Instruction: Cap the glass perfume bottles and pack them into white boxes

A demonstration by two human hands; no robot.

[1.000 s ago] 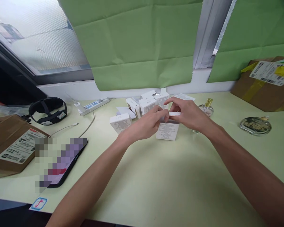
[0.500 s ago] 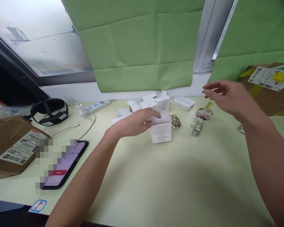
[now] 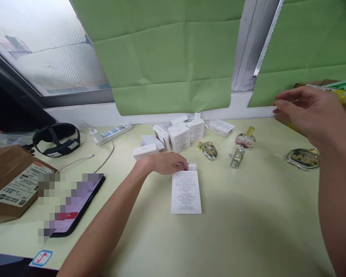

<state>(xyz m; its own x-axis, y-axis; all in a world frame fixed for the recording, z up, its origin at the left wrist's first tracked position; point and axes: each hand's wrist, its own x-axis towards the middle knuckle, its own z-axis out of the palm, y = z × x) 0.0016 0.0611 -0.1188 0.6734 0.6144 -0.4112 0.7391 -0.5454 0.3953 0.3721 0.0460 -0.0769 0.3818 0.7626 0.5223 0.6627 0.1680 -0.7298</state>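
My left hand [image 3: 168, 162] is closed on the upper end of a white carton [image 3: 186, 192] printed with small text, its fingertips at the open top. My right hand [image 3: 313, 109] hangs in the air on the right, fingers slightly curled, thumb apart from them, nothing visible in it. Below it lies a dark, oval perfume bottle [image 3: 302, 159], partly behind my forearm. Other perfume bottles are a gold-capped round one [image 3: 245, 141], a small clear one [image 3: 238, 157] and an ornate one [image 3: 210, 151]. A small clear cap [image 3: 230, 156] sits by the clear bottle.
Several white cartons [image 3: 179, 137] cluster near the wall, and one carton [image 3: 221, 127] lies flat beside them. On the left are a phone [image 3: 75, 207], a cardboard box [image 3: 17, 184], a black headset [image 3: 56, 140] and a power strip [image 3: 117, 132]. Another cardboard box [image 3: 288, 122] stands far right.
The carton has come nearer and tilted back, showing more of its printed side, with my left hand on it. My right hand has moved right, and the dark bottle shows more fully.
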